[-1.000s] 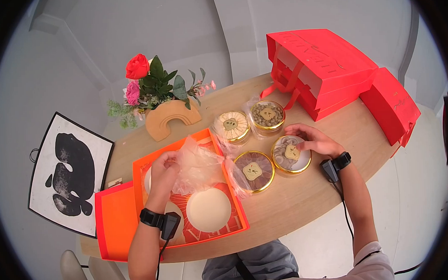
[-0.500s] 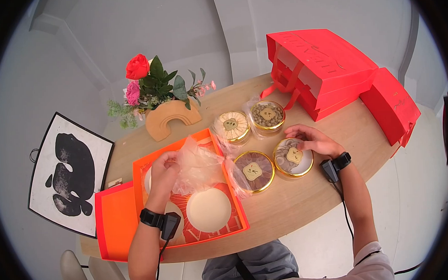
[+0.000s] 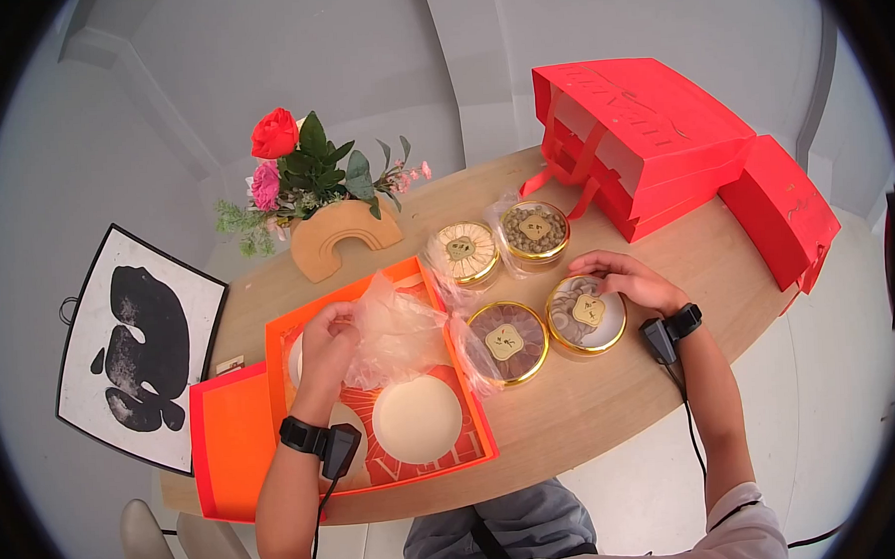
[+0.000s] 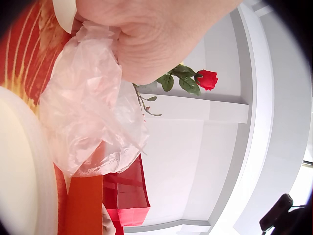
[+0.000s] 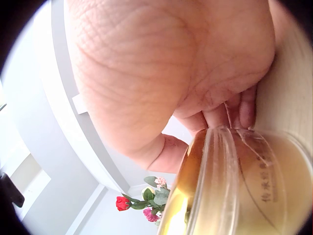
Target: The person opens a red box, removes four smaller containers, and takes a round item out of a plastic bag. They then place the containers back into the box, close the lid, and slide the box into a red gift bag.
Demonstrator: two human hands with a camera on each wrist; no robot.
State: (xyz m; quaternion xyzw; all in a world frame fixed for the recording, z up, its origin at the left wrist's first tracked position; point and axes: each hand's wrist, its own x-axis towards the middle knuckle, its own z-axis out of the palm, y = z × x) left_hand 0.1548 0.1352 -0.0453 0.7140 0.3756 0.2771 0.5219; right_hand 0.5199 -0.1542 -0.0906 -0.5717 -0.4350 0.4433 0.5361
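Note:
My left hand (image 3: 328,347) pinches a crumpled clear plastic bag (image 3: 395,332) over the orange box (image 3: 486,433); the left wrist view shows the plastic (image 4: 90,107) bunched under the hand (image 4: 156,39). At the right, my right hand (image 3: 642,283) curls round the far side of a gold-rimmed round jar (image 3: 587,313) with a pale label. In the right wrist view, the fingers of that hand (image 5: 171,68) lie against the clear wall of the jar (image 5: 264,186), the thumb at its lid edge. Another jar (image 3: 507,344) stands beside it, plastic at its left.
Two more jars (image 3: 468,254) (image 3: 534,234) stand farther back, near a red gift bag (image 3: 640,121) and a red box (image 3: 779,210). Flowers in a wooden arch vase (image 3: 341,234) are behind the orange box, which has round recesses. A black-and-white picture (image 3: 146,348) stands at left.
The jar at my right hand has shifted slightly to the right, and the right thumb has moved back from its label toward the rim. My left hand and the plastic look unmoved.

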